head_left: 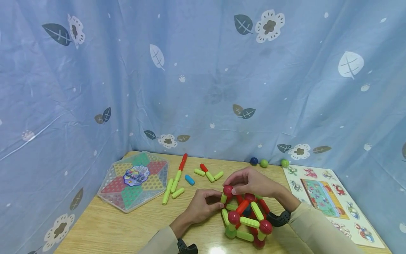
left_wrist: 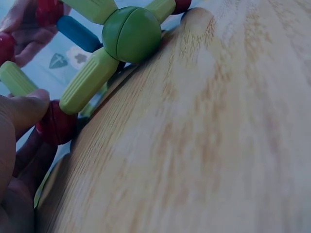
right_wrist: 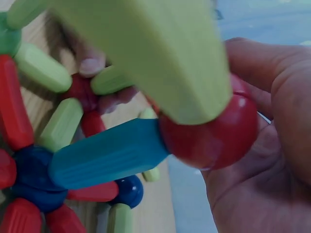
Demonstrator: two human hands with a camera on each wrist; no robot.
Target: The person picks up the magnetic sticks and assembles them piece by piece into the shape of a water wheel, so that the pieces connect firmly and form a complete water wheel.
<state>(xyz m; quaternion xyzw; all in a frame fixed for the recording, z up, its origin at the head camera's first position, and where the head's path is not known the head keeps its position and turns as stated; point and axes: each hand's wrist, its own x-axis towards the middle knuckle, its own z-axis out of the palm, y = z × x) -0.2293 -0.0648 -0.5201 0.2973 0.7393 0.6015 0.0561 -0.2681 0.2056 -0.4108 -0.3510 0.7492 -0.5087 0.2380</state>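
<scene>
A ball-and-stick building-toy frame (head_left: 250, 223) of red, green and blue balls joined by yellow-green, red and blue sticks stands on the table's right half. My left hand (head_left: 203, 206) is at its left side, low down. In the left wrist view its thumb and fingers pinch a red ball (left_wrist: 56, 124) with a yellow-green stick (left_wrist: 90, 80) running to a green ball (left_wrist: 132, 35). Up at the top of the frame, my right hand (head_left: 252, 181) grips another red ball (head_left: 228, 191). A blue stick (right_wrist: 109, 154) links that ball to a dark blue ball (right_wrist: 36, 177) in the right wrist view.
Loose yellow-green sticks (head_left: 178, 192), red sticks (head_left: 183, 162) and a blue stick (head_left: 189, 180) lie left of the frame. A hexagonal star-patterned game board (head_left: 130, 206) is at far left. Spare balls (head_left: 264, 163) sit along the back edge; a picture board (head_left: 364, 233) lies at right.
</scene>
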